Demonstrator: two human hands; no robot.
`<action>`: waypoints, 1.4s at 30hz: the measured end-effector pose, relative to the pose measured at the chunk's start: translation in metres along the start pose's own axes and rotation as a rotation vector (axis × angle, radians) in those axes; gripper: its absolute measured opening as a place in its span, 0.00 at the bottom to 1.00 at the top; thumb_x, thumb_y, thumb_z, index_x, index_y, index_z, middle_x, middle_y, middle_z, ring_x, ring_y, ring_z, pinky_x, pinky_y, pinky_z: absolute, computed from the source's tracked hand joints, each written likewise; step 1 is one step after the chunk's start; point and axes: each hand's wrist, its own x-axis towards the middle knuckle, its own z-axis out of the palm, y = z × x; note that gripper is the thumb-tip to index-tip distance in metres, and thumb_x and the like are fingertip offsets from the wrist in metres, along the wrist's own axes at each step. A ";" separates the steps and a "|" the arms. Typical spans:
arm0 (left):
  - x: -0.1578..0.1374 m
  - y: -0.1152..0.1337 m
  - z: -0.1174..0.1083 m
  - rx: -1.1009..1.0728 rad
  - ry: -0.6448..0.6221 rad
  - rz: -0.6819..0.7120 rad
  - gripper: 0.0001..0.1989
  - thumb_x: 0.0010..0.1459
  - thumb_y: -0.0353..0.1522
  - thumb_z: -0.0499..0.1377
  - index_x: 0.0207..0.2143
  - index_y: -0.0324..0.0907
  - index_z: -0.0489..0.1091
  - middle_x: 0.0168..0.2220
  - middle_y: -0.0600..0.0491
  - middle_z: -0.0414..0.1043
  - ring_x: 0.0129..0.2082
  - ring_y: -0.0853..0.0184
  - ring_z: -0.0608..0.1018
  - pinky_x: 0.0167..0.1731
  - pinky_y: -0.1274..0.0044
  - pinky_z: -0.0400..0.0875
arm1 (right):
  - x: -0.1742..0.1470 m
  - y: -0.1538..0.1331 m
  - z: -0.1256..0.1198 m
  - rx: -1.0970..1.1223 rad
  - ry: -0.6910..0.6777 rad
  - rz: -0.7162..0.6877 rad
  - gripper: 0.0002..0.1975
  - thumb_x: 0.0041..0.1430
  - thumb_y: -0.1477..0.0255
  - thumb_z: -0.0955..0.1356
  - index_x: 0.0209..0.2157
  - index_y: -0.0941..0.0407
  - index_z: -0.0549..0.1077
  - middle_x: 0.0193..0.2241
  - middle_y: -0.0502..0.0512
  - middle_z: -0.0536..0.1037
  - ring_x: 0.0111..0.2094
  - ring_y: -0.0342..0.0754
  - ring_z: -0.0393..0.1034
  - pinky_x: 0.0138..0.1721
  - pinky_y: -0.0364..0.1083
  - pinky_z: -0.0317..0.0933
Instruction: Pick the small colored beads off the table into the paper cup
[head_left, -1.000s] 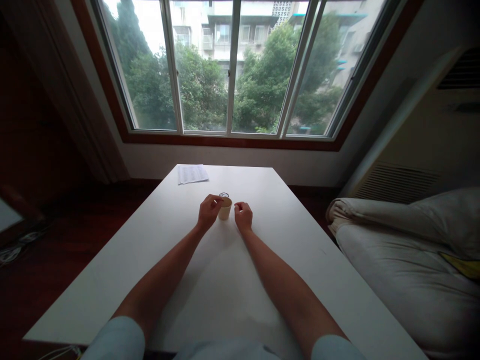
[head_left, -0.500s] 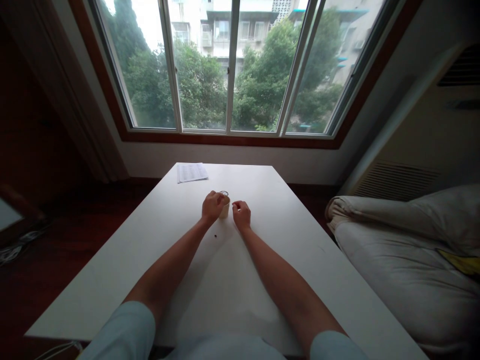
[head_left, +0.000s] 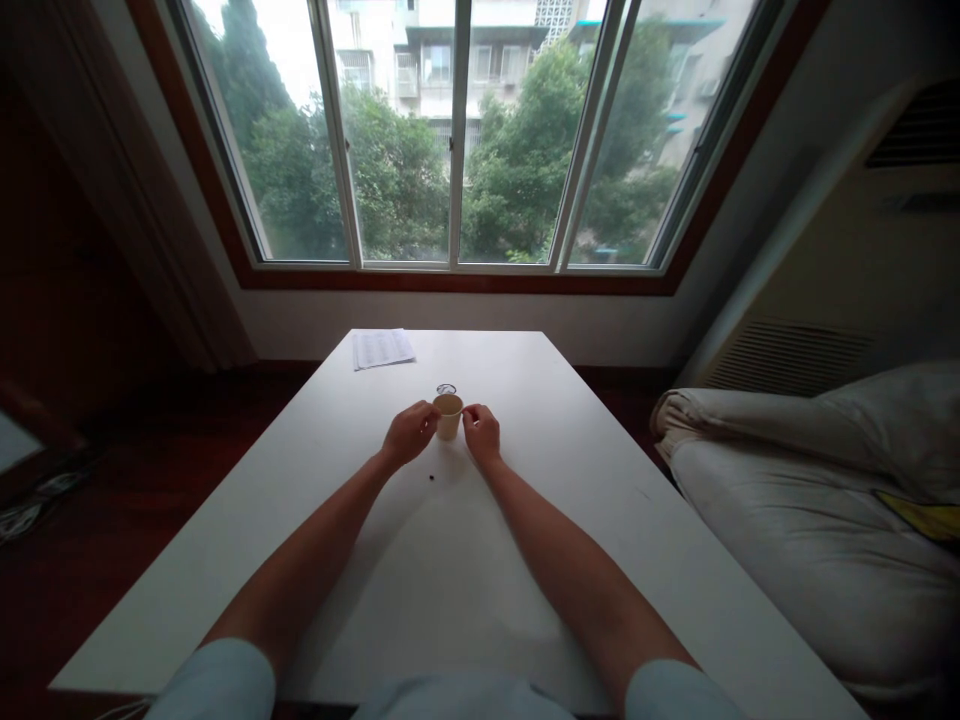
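A tan paper cup [head_left: 448,428] stands upright near the middle of a white bench [head_left: 450,580], its open mouth facing up, flanked by a person's two bare hands. The left hand [head_left: 412,432] is drawn narrow, thumb and fingertips together at the cup's left rim; the right hand [head_left: 482,434], loosely curled, brings its fingertips to the opposite side. Whether either has a firm grip, or a small item between the fingers, cannot be told at this size. Steady work here would call for light, even pressure from both sides, since a paper wall probably dents easily, with the base kept flat and the fingers clear of the mouth. Just behind the cup lies a dark-edged, ring-like item [head_left: 446,389], the nearest thing in the way of any push toward the window [head_left: 405,190]. In front, a small dark speck [head_left: 431,478] sits on the bench near the left wrist, where a dragging forearm could catch it. Printed papers [head_left: 383,348] lie at the far left corner, well apart from the hands; a cushioned sofa [head_left: 757,520] stands beyond the bench's right edge.
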 end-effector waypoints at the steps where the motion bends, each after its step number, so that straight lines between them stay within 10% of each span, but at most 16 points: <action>1: -0.002 0.000 -0.002 0.012 -0.121 0.058 0.08 0.63 0.30 0.53 0.36 0.43 0.72 0.33 0.53 0.72 0.30 0.70 0.71 0.32 0.78 0.64 | 0.000 0.000 0.000 0.004 0.002 -0.001 0.10 0.61 0.69 0.63 0.33 0.55 0.75 0.32 0.55 0.77 0.33 0.49 0.68 0.37 0.46 0.61; 4: -0.013 -0.003 -0.006 0.011 -0.433 0.147 0.08 0.60 0.33 0.57 0.40 0.46 0.74 0.34 0.55 0.74 0.29 0.71 0.72 0.31 0.79 0.64 | -0.001 0.000 0.000 0.013 0.003 -0.003 0.10 0.61 0.69 0.63 0.34 0.55 0.75 0.32 0.55 0.77 0.33 0.49 0.68 0.36 0.46 0.61; 11: -0.028 -0.013 -0.021 -0.014 -0.672 0.070 0.17 0.54 0.38 0.63 0.47 0.47 0.75 0.40 0.53 0.74 0.34 0.68 0.75 0.35 0.78 0.66 | 0.000 0.000 0.001 0.000 -0.005 0.004 0.09 0.60 0.69 0.63 0.33 0.55 0.75 0.33 0.55 0.77 0.33 0.49 0.68 0.37 0.47 0.61; 42: -0.039 -0.008 0.010 0.082 -0.518 0.030 0.08 0.62 0.34 0.53 0.37 0.45 0.72 0.37 0.52 0.75 0.36 0.65 0.75 0.37 0.76 0.64 | -0.001 -0.002 -0.001 0.008 -0.005 -0.009 0.10 0.60 0.67 0.62 0.33 0.55 0.75 0.32 0.55 0.77 0.33 0.49 0.68 0.37 0.47 0.61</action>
